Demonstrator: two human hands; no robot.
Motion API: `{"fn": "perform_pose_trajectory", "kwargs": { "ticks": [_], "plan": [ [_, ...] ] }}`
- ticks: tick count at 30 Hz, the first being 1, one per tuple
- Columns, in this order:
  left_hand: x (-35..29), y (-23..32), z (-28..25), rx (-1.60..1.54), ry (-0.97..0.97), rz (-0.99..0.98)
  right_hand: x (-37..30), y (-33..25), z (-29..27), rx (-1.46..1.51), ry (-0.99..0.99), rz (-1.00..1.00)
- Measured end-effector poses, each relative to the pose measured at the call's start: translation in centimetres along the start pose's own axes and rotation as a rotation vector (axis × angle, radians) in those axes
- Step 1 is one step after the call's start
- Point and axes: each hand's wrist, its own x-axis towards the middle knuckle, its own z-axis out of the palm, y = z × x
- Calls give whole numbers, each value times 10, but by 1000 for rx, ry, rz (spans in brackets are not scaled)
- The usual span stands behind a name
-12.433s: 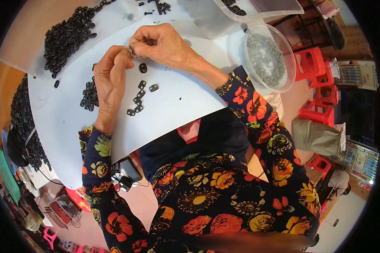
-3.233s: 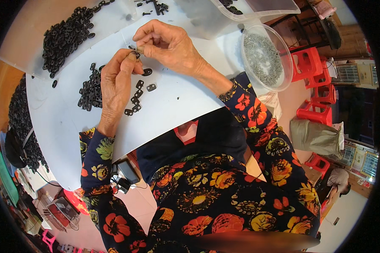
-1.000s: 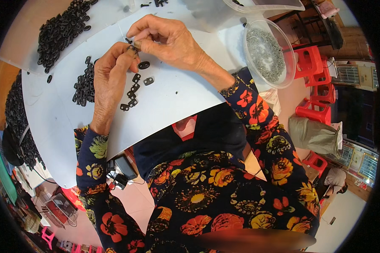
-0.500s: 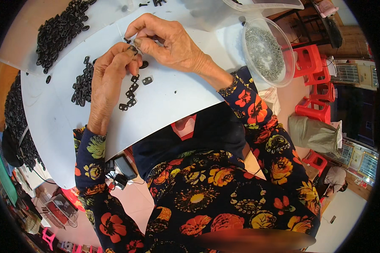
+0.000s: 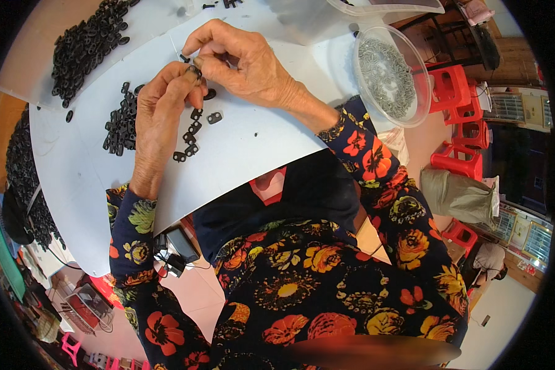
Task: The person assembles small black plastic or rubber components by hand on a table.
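Observation:
My left hand [image 5: 166, 98] is closed in a pinch on a small black plastic part [image 5: 193, 71], held over the white table. Fingertips of my right hand [image 5: 243, 66] meet it there, thumb and fingers pressed together; whatever they grip is hidden. Just beyond the fingertips a little black piece [image 5: 184, 58] shows. Below my left fingers, several black two-hole pieces [image 5: 194, 127] lie in a loose line, with a single two-hole piece [image 5: 214, 117] to their right. A black oval piece [image 5: 209, 94] lies partly behind the left fingers. Left of my left hand is a pile of black pieces [image 5: 121, 126].
A translucent tray [image 5: 28, 61] at the far left holds many black oval pieces [image 5: 89, 52]. At the right edge stands a clear round tub [image 5: 422, 92] of small metal pins [image 5: 385, 77]. Red stools [image 5: 447, 89] and a grey-green sack [image 5: 456, 194] are beyond the table [image 5: 277, 135].

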Motion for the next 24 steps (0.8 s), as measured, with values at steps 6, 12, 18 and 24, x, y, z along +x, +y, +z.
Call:
{"fn": "perform_pose_trajectory", "kwargs": {
  "ticks": [6,12,18,24],
  "plan": [
    [-1,-3,2,77,5,31,-1,-1,1,-75,6,-27],
    [-3,1,4,111,41,68,0,5,-1,-1,6,-20],
    [-2,-1,1,84,51,129,1,1,-2,234,-12,79],
    [-2,4,2,138,67,123,2,4,-2,243,13,157]
  ]
}}
